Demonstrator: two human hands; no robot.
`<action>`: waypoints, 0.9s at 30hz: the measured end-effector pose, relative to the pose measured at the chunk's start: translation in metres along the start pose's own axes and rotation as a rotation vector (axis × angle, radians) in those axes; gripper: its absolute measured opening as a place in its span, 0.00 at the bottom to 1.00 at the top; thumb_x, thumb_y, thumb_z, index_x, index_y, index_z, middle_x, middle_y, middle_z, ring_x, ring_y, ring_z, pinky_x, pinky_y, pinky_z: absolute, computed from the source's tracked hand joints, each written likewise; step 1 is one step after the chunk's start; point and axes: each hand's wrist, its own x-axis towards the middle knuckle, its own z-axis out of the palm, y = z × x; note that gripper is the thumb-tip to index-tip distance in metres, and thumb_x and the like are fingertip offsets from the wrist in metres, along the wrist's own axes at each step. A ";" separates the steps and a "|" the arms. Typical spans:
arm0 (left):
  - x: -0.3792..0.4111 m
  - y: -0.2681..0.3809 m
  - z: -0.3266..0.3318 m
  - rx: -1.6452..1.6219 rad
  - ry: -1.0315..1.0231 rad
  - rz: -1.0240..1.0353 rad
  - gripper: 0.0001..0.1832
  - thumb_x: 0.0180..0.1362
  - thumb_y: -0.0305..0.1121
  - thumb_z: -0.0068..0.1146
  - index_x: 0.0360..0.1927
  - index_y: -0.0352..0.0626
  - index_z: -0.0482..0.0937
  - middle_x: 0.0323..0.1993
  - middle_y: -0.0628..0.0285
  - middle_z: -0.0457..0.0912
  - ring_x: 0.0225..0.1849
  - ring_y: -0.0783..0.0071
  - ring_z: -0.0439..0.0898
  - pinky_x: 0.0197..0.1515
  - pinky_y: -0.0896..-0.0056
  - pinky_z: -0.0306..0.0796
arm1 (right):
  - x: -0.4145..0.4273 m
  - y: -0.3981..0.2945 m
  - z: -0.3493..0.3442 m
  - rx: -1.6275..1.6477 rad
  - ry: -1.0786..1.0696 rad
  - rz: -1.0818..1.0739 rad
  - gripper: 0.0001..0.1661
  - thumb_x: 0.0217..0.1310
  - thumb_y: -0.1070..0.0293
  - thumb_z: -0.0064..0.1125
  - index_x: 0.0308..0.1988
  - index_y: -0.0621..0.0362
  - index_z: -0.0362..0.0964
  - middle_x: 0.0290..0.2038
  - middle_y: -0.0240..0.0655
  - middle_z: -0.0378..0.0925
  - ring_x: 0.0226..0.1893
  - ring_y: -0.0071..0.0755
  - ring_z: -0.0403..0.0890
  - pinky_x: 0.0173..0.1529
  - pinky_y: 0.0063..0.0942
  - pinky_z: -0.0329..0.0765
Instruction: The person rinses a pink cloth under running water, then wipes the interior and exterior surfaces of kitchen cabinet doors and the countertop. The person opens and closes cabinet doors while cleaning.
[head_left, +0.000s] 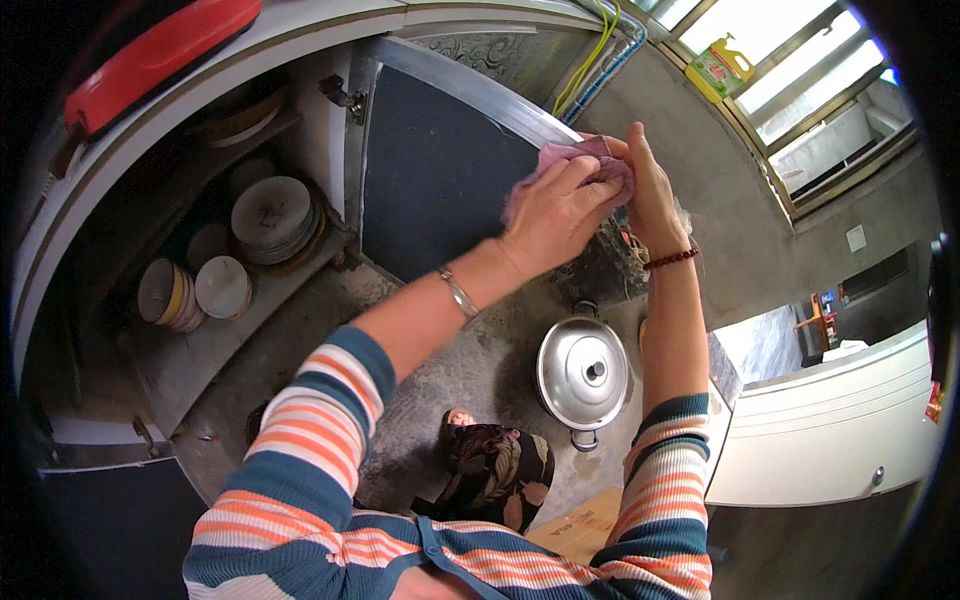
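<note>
A purple cloth (555, 154) is bunched at the free edge of an open cabinet door (442, 161), which has a dark panel and a metal frame. My left hand (559, 206) presses the cloth against the door's outer corner, with its fingers curled into the fabric. On the far side of that corner is my right hand (651, 191), its thumb pointing up and its other fingers partly hidden behind the cloth. Those hidden fingers appear to touch the cloth. Inside the open cabinet, a stack of plates (271, 214) stands beside stacked bowls (223, 286).
On the floor sits a lidded steel pot (583, 371), below my right forearm. A red object (161, 64) rests on the countertop at upper left. A yellow detergent jug (718, 69) stands on the windowsill. Flattened cardboard (581, 525) lies near my body, and a hinge (346, 99) holds the door.
</note>
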 end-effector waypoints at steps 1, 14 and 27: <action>-0.002 -0.002 -0.004 0.075 -0.044 0.030 0.12 0.49 0.27 0.59 0.39 0.50 0.81 0.41 0.64 0.75 0.44 0.61 0.77 0.46 0.65 0.75 | -0.001 0.000 0.001 -0.026 -0.016 -0.032 0.43 0.73 0.37 0.31 0.51 0.67 0.76 0.46 0.35 0.81 0.46 0.27 0.79 0.57 0.27 0.70; -0.018 0.020 0.007 -0.062 -0.071 -0.101 0.14 0.51 0.22 0.58 0.42 0.41 0.81 0.39 0.56 0.74 0.44 0.54 0.77 0.44 0.59 0.72 | -0.009 0.002 0.015 0.080 -0.057 0.003 0.49 0.69 0.29 0.28 0.49 0.64 0.78 0.45 0.40 0.81 0.44 0.30 0.80 0.53 0.27 0.73; -0.016 -0.002 -0.025 -0.114 -0.028 -0.160 0.15 0.56 0.18 0.55 0.46 0.39 0.82 0.39 0.58 0.75 0.40 0.64 0.78 0.40 0.70 0.73 | -0.012 0.011 0.008 -0.057 -0.032 -0.118 0.52 0.68 0.27 0.25 0.49 0.65 0.78 0.46 0.41 0.81 0.50 0.32 0.78 0.57 0.28 0.70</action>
